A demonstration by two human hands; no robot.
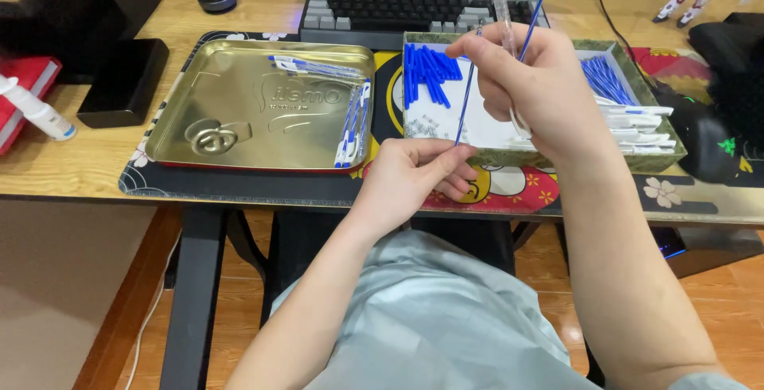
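The right hand [529, 79] is closed around a clear pen barrel [501, 8] and a blue refill [535, 17], both sticking up past its fingers. The left hand [415, 173], below and to its left, pinches the lower end of another thin blue refill [464, 107] that slants up toward the right hand. Just behind both hands sits a box [637, 163] of pen parts; a gold tray [239, 107] lies left of the left hand.

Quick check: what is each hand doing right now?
Left hand: closed, pinching the lower end of a blue refill.
Right hand: closed on a clear pen barrel.
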